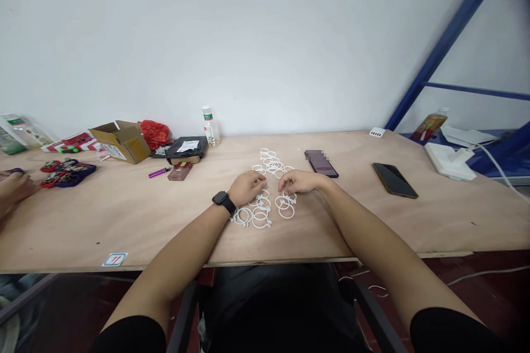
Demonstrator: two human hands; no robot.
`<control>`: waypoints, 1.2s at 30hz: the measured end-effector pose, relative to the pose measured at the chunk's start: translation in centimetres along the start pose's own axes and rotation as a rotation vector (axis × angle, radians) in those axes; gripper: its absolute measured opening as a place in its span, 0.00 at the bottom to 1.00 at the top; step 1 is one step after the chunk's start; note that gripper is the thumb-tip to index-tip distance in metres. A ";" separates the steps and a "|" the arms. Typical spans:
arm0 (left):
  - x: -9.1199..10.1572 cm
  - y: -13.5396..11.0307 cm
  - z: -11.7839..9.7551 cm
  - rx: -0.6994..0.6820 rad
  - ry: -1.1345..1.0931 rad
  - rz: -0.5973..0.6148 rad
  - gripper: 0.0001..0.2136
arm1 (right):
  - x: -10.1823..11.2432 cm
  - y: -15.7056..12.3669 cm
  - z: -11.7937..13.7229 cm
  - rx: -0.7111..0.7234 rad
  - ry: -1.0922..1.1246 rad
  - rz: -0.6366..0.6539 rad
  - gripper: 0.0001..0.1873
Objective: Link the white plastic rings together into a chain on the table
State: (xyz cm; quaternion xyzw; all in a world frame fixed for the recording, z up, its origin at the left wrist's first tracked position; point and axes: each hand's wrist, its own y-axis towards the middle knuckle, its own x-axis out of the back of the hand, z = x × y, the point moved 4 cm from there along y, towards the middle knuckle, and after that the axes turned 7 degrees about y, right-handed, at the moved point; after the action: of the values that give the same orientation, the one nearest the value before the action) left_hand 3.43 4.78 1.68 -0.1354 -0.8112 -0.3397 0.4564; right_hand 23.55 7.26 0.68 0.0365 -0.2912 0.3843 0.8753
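White plastic curtain rings (pixel 286 209) with small tabs lie on the wooden table in front of me, several near the edge and more in a heap (pixel 273 165) behind my hands. Wearing a black watch, my left hand (pixel 247 187) rests among the rings at the left, its fingers curled and fingertips close together. My right hand (pixel 300 181) hangs over the rings at the right, fingers bent downward and thumb near the index finger. Whatever the fingertips of either hand may hold is too small or hidden to make out.
A dark phone (pixel 321 164) lies beyond my right hand, another phone (pixel 395 180) farther right. At left are a small dark red box (pixel 180 171), a purple lighter (pixel 159 172), a bottle (pixel 210 127) and an open carton (pixel 124 143). Another person's hand (pixel 16 187) is at far left.
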 end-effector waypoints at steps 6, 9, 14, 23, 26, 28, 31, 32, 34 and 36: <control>0.2 -0.1 -0.3 -0.021 -0.023 0.002 0.09 | -0.5 1.2 -0.7 0.032 0.138 -0.158 0.08; 0.1 -0.1 -0.8 -0.055 -0.031 0.021 0.10 | -0.7 2.0 -0.8 0.047 0.163 -0.348 0.07; 0.3 0.0 -0.8 -0.024 -0.032 -0.007 0.11 | -1.3 2.1 0.0 0.044 0.021 -0.667 0.07; 1.0 -0.1 -1.1 0.005 0.012 -0.020 0.10 | -1.5 1.4 1.7 0.137 -0.179 -0.783 0.05; 1.2 -0.1 -1.4 0.012 0.038 -0.021 0.10 | -1.6 1.0 2.6 0.261 -0.246 -0.799 0.07; 1.2 -0.1 -1.3 0.020 0.067 -0.022 0.10 | -1.8 0.8 3.2 0.371 -0.253 -0.773 0.09; 1.2 0.0 -1.2 0.010 0.112 -0.010 0.12 | -2.3 0.7 3.8 0.498 -0.265 -0.677 0.08; 1.1 0.0 -1.1 0.001 0.133 0.000 0.13 | -2.5 0.8 3.9 0.526 -0.280 -0.655 0.07; 1.0 0.0 -1.0 -0.020 0.191 0.021 0.14 | -2.8 0.8 4.1 0.560 -0.316 -0.634 0.07; 0.9 0.0 -1.0 -0.038 0.257 0.031 0.15 | -2.9 0.9 4.2 0.569 -0.341 -0.628 0.07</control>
State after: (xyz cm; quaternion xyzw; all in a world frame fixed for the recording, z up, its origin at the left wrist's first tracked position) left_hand 3.61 3.97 2.74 -0.1117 -0.7371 -0.3627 0.5592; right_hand 19.35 4.77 2.42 0.4249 -0.2888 0.1533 0.8441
